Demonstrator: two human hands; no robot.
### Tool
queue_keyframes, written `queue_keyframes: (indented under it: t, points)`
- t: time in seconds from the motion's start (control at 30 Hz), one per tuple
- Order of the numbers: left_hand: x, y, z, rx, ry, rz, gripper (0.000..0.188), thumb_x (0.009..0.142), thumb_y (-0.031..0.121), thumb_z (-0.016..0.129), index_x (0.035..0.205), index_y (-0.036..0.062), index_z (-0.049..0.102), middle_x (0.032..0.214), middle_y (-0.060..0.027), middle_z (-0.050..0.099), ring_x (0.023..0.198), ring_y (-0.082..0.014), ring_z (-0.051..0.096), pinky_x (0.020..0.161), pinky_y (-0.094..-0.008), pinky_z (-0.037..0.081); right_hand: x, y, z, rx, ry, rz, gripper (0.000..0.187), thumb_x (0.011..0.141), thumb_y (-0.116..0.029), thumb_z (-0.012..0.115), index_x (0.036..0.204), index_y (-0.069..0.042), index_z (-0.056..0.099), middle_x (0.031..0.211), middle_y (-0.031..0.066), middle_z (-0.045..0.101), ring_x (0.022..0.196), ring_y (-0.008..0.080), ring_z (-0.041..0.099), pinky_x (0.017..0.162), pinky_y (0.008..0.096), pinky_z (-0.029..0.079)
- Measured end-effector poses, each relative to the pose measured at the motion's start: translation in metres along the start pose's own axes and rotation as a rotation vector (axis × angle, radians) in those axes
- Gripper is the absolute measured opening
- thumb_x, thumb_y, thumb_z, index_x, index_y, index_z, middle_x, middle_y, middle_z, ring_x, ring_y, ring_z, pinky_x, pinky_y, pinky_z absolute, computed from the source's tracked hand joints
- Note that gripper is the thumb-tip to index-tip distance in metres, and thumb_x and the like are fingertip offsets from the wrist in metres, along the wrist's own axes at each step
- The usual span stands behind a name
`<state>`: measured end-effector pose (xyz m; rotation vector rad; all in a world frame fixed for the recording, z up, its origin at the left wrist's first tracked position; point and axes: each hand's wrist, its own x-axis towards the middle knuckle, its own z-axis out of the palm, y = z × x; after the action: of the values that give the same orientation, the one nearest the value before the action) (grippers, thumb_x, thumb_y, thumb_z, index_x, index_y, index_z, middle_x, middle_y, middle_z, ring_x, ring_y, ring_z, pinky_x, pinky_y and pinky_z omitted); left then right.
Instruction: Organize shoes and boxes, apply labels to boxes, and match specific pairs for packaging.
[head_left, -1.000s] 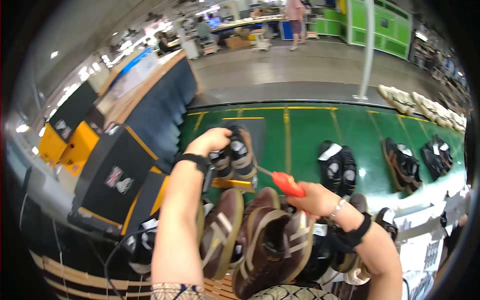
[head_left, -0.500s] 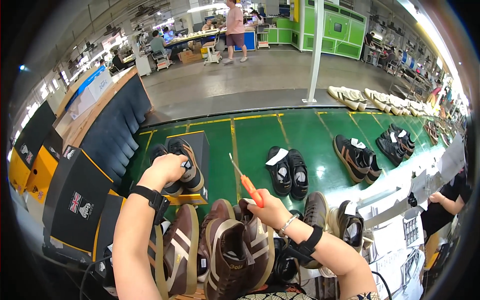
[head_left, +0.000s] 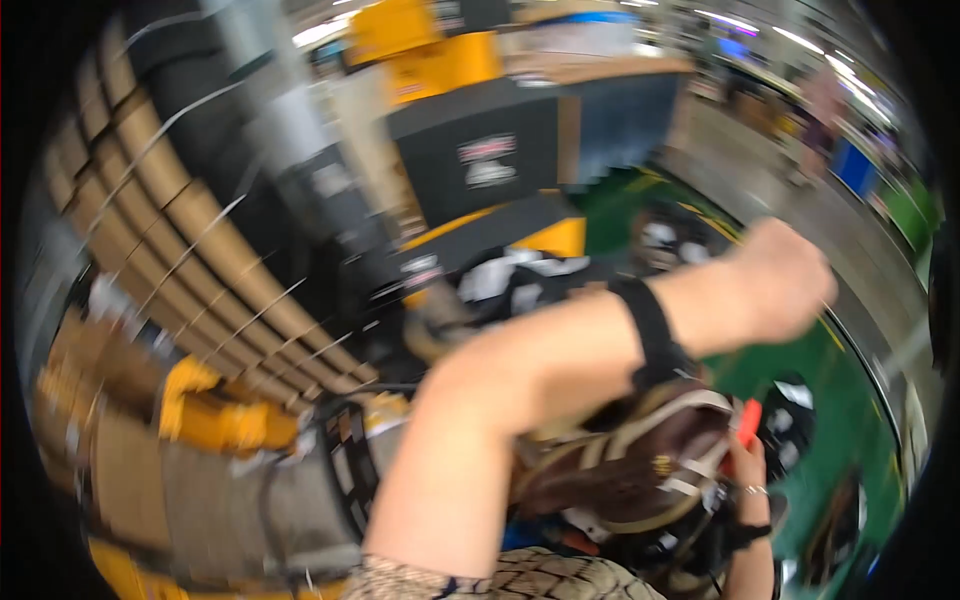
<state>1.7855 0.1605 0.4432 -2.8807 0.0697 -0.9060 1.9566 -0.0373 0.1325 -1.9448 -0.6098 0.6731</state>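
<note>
My left hand (head_left: 785, 285) is raised above the green table (head_left: 755, 365), its fingers hidden and smeared by motion. Its forearm, with a black wristband (head_left: 650, 335), crosses in front of several shoes. Lower right, my right hand (head_left: 745, 470) is closed round an orange-red handled tool (head_left: 747, 425); the tip does not show. Beside that hand are brown shoes with cream stripes (head_left: 640, 465), partly behind my left arm. A black pair with white paper (head_left: 790, 410) lies just beyond. Dark shoes (head_left: 675, 235) sit farther off, blurred.
Dark shoeboxes with yellow edges (head_left: 480, 160) stand at the far side, yellow boxes (head_left: 440, 65) above them. On the left, a wire rack (head_left: 205, 225) holds stacked brown cartons. A person (head_left: 820, 115) is in the aisle at the upper right.
The view has swung to the left and blurred. My left hand has come off the shoes in the box and is raised. My right hand still holds the orange-handled tool.
</note>
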Motion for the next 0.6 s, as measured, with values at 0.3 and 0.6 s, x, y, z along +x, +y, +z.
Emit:
queue_keyframes:
  t: [0.3, 0.6]
  points:
    - [-0.219, 0.096, -0.108, 0.040, 0.603, -0.400, 0.011, 0.060, 0.000, 0.058, 0.071, 0.0046, 0.058, 0.079, -0.0093, 0.060, 0.073, -0.0239, 0.059, 0.066, -0.0344, 0.046, 0.063, 0.030, 0.009, 0.196, -0.344, 0.143, 0.030, 0.084, -0.027, 0.058, 0.102, -0.003, 0.052, 0.088, 0.0067, 0.060, 0.069, 0.0155, 0.057, 0.056, 0.0282, 0.046]
    - [-0.433, 0.193, -0.178, -0.002, 0.678, -1.431, 0.018, 0.079, -0.001, 0.048, 0.088, 0.0014, 0.063, 0.084, -0.0081, 0.064, 0.079, -0.0158, 0.061, 0.072, -0.0270, 0.048, 0.069, -0.070, 0.009, -0.042, -0.158, -0.197, 0.038, 0.085, -0.030, 0.058, 0.112, -0.004, 0.051, 0.098, 0.0118, 0.058, 0.082, 0.0237, 0.057, 0.067, 0.0331, 0.046]
